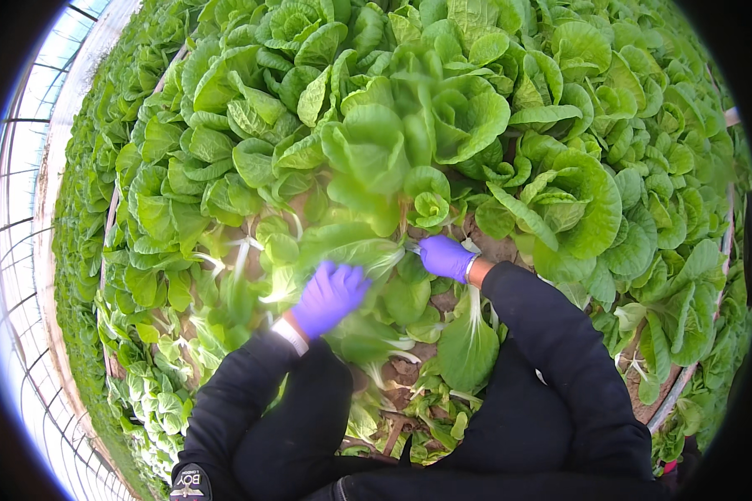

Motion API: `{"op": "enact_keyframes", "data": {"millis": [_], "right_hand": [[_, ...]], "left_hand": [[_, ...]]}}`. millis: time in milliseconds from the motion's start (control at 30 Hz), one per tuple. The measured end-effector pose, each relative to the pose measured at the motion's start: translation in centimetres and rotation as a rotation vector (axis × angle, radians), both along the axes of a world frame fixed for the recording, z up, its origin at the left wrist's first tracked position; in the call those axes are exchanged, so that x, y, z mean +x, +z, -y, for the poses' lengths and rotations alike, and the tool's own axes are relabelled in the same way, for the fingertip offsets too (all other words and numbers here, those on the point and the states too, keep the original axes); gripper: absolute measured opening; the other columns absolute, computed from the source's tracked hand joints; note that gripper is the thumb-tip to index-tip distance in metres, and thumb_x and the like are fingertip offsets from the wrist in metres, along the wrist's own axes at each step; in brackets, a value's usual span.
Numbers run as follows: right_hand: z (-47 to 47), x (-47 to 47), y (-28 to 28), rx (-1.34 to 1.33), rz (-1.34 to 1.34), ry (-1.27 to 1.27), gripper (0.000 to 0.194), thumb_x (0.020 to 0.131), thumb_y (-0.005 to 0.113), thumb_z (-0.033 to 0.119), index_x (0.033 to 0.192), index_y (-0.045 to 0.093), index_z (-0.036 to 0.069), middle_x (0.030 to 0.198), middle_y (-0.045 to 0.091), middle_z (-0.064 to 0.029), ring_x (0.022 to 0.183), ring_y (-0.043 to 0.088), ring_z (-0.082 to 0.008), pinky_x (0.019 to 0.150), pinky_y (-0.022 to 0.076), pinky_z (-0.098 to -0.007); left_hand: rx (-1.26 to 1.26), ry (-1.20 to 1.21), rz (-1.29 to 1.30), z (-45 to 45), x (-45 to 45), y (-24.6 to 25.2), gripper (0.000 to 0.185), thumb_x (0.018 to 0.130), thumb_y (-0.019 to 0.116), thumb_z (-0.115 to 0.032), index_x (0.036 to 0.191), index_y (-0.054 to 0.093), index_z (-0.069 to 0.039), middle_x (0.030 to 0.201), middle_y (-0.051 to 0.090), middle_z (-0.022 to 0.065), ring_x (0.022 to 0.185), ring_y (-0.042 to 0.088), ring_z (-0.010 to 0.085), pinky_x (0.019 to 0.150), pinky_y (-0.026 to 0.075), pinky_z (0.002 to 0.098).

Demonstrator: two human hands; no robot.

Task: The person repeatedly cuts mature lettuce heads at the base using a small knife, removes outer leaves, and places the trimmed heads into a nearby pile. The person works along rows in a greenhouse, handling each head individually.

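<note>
My left hand (331,297), in a purple glove, is over a leafy green plant (357,249) that looks like a Chinese cabbage. Its fingers are curled and blurred, and whether they grip a leaf I cannot tell. The plant's pale stem base (402,250) points to the right. My right hand (446,258), also gloved in purple, is a closed fist beside that base. From the fist a narrow greyish tool (413,248) sticks out, perhaps a knife blade; the glove hides the rest. Above both hands a blurred cabbage head (373,153) stands among the others.
Dense rows of green cabbages (564,200) surround me ahead and to both sides. Loose leaves with white stalks (473,338) lie on the brown soil (404,372) between my knees. At the far left runs a greenhouse wall (25,156) with dark ribs.
</note>
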State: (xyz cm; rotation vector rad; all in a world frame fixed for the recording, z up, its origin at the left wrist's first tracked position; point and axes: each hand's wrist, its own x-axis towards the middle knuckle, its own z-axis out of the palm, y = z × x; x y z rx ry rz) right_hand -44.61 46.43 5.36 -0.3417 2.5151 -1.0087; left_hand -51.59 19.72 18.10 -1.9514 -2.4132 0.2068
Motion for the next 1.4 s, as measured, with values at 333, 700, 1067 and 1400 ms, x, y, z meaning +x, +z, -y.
{"op": "enact_keyframes", "data": {"millis": [333, 700, 1067, 1400], "right_hand": [[-5.1, 9.3, 10.5, -0.565, 0.524, -0.617, 0.019, 0.091, 0.066, 0.022, 0.1, 0.068, 0.005, 0.07, 0.061, -0.0019, 0.059, 0.058, -0.0151, 0.056, 0.0477, -0.0334], [-2.8, 7.9, 15.3, -0.931, 0.129, -0.696, 0.075, 0.082, 0.078, 0.014, 0.148, 0.043, 0.01, 0.131, 0.053, 0.0003, 0.096, 0.052, -0.0061, 0.085, 0.0471, -0.0245], [-2.0, 9.4, 14.7, -1.091, 0.258, -0.575, 0.071, 0.084, 0.073, 0.004, 0.147, 0.039, 0.004, 0.146, 0.047, -0.0037, 0.123, 0.049, -0.0097, 0.098, 0.0451, -0.0257], [-2.5, 10.8, 12.7, -0.985, 0.38, -0.749, 0.039, 0.097, 0.061, 0.03, 0.126, 0.055, 0.003, 0.099, 0.063, -0.0021, 0.074, 0.058, -0.0076, 0.061, 0.047, -0.0218]], "left_hand": [[0.625, 0.612, 1.037, 1.8, -3.0, 4.0, 0.041, 0.068, 0.071, 0.011, 0.103, 0.073, -0.01, 0.099, 0.068, 0.0045, 0.096, 0.064, 0.0189, 0.088, 0.051, 0.0301], [0.521, 1.127, 2.076, -2.5, 0.9, 4.4, 0.035, 0.078, 0.072, 0.002, 0.111, 0.065, -0.003, 0.104, 0.07, 0.0026, 0.095, 0.065, 0.0138, 0.089, 0.05, 0.0285], [-0.051, 0.283, 1.336, -6.5, -0.5, 8.0, 0.093, 0.073, 0.087, -0.03, 0.148, 0.038, -0.005, 0.146, 0.045, 0.0182, 0.135, 0.043, 0.0263, 0.112, 0.036, 0.0393], [0.129, 0.474, 1.808, -9.7, 4.3, 4.2, 0.075, 0.075, 0.079, -0.019, 0.14, 0.045, -0.004, 0.112, 0.063, 0.0066, 0.102, 0.062, 0.0212, 0.09, 0.051, 0.0352]]}}
